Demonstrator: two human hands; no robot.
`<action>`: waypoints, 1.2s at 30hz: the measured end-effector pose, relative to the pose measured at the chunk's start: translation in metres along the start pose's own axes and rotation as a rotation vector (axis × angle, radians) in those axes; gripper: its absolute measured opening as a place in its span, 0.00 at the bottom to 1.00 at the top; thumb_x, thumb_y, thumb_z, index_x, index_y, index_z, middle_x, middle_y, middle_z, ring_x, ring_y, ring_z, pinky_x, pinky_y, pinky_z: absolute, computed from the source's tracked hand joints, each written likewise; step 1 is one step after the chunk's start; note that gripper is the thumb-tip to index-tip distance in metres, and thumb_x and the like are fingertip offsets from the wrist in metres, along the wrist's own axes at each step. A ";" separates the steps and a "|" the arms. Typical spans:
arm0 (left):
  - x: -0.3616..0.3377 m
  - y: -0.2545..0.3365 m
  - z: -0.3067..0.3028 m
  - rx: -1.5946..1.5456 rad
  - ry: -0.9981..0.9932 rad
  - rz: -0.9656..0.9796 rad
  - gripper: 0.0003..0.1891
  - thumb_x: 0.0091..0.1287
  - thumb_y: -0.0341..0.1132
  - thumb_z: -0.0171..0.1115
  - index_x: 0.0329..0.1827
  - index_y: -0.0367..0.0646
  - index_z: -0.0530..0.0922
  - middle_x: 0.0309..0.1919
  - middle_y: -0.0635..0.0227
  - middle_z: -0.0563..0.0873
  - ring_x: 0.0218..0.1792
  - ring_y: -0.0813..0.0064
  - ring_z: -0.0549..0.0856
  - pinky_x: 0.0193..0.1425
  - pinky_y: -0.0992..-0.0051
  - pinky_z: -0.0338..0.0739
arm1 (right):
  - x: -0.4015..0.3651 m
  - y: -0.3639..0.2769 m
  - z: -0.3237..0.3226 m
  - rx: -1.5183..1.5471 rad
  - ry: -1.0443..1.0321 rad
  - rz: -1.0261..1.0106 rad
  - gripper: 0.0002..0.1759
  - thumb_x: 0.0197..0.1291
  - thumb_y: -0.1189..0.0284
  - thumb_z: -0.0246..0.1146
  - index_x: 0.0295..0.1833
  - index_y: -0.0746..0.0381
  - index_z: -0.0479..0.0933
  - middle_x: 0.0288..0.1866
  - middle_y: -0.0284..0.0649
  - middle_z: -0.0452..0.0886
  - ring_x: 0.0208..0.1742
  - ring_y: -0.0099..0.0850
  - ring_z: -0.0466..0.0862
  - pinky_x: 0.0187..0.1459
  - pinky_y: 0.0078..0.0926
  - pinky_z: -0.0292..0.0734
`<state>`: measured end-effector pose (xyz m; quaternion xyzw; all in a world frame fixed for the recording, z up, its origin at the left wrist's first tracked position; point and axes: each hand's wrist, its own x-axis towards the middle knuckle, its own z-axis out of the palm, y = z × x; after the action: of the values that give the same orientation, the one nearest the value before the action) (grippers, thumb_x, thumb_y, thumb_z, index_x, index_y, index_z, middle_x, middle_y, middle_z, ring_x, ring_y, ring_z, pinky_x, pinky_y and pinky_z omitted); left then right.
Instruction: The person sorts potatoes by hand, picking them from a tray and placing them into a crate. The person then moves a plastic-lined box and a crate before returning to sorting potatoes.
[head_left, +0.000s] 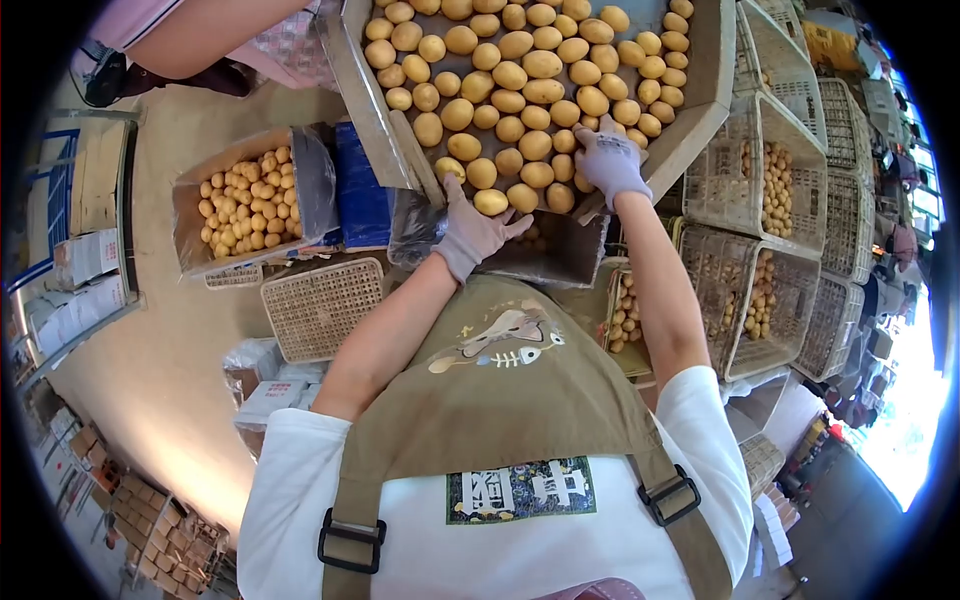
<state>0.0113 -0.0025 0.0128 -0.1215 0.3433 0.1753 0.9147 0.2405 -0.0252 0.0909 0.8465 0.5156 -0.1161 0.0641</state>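
Many round yellow fruits (540,91) lie spread over a metal sorting tray (710,60) with raised sides. My left hand (474,228), in a pale glove, is at the tray's near edge with its fingers spread, the fingertips beside a fruit and nothing in the palm. My right hand (610,165), gloved too, reaches over the fruits at the right of the tray, its fingers touching or between them; what they hold, if anything, is hidden. Below the near edge sits a plastic-lined box (560,262) with a few fruits inside.
On the left stand a lined box of fruits (186,215), a blue crate (362,190) and an upturned basket (322,308). Stacked plastic crates (725,190), some holding fruits, are on the right. Another person's arm (215,35) shows at the top left.
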 end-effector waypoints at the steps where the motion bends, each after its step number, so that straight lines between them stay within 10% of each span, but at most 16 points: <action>1: 0.000 0.001 0.000 -0.012 -0.025 -0.007 0.50 0.61 0.81 0.42 0.77 0.53 0.61 0.73 0.63 0.67 0.72 0.52 0.67 0.75 0.35 0.58 | 0.006 0.002 0.003 -0.043 -0.034 -0.001 0.18 0.61 0.63 0.62 0.56 0.49 0.83 0.57 0.48 0.79 0.54 0.46 0.83 0.54 0.44 0.79; 4: -0.001 0.001 -0.005 -0.006 -0.097 -0.009 0.52 0.60 0.82 0.40 0.79 0.52 0.59 0.76 0.63 0.64 0.75 0.50 0.64 0.75 0.33 0.56 | 0.009 0.009 -0.003 0.106 -0.039 -0.028 0.16 0.62 0.64 0.61 0.54 0.48 0.83 0.54 0.50 0.79 0.52 0.48 0.83 0.54 0.43 0.79; 7: -0.001 0.005 -0.007 0.026 -0.145 0.008 0.54 0.60 0.83 0.39 0.80 0.51 0.57 0.78 0.62 0.62 0.76 0.48 0.62 0.74 0.32 0.54 | -0.033 0.029 -0.039 0.278 0.397 -0.342 0.16 0.57 0.74 0.63 0.51 0.48 0.83 0.50 0.49 0.81 0.45 0.49 0.84 0.49 0.41 0.82; 12: 0.001 0.004 -0.008 0.007 -0.151 -0.015 0.56 0.59 0.83 0.40 0.81 0.51 0.55 0.80 0.63 0.59 0.78 0.46 0.60 0.75 0.30 0.50 | -0.030 0.118 -0.057 -0.234 0.880 0.201 0.17 0.57 0.74 0.65 0.53 0.52 0.83 0.49 0.43 0.86 0.49 0.46 0.86 0.48 0.40 0.83; 15: 0.005 0.001 -0.010 0.039 -0.154 -0.011 0.57 0.57 0.85 0.41 0.81 0.51 0.55 0.80 0.62 0.59 0.77 0.45 0.61 0.75 0.31 0.52 | -0.019 0.035 -0.050 0.314 0.580 -0.156 0.16 0.58 0.73 0.64 0.53 0.54 0.83 0.46 0.43 0.87 0.47 0.42 0.87 0.50 0.39 0.82; 20: 0.004 0.003 -0.013 0.032 -0.156 -0.023 0.60 0.55 0.85 0.43 0.81 0.49 0.54 0.79 0.59 0.60 0.77 0.45 0.61 0.73 0.30 0.56 | 0.036 -0.054 -0.001 -0.038 0.093 -0.117 0.16 0.67 0.73 0.56 0.59 0.59 0.73 0.59 0.49 0.79 0.50 0.46 0.87 0.47 0.47 0.80; 25: 0.008 0.006 -0.022 -0.053 -0.199 -0.069 0.56 0.57 0.83 0.45 0.81 0.54 0.55 0.80 0.63 0.59 0.79 0.48 0.60 0.74 0.30 0.49 | 0.040 -0.049 -0.008 -0.174 0.007 -0.210 0.14 0.67 0.71 0.58 0.58 0.54 0.74 0.56 0.45 0.80 0.49 0.43 0.87 0.44 0.47 0.78; 33: 0.007 0.000 -0.017 0.030 -0.134 0.005 0.62 0.53 0.86 0.48 0.82 0.50 0.51 0.79 0.57 0.59 0.77 0.42 0.60 0.73 0.29 0.54 | 0.035 -0.048 -0.019 -0.381 0.481 -0.428 0.18 0.60 0.70 0.65 0.57 0.48 0.79 0.67 0.42 0.70 0.64 0.42 0.75 0.65 0.47 0.67; 36: 0.011 0.001 -0.020 -0.038 -0.160 -0.028 0.62 0.53 0.85 0.48 0.82 0.50 0.50 0.80 0.58 0.59 0.78 0.41 0.58 0.74 0.29 0.50 | 0.048 -0.059 -0.018 -0.462 0.158 -0.367 0.22 0.63 0.70 0.63 0.63 0.45 0.77 0.70 0.42 0.68 0.64 0.42 0.74 0.65 0.48 0.66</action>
<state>0.0067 -0.0055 -0.0090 -0.1293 0.2638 0.1781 0.9391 0.2120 0.0473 0.0960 0.7086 0.6761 0.0610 0.1925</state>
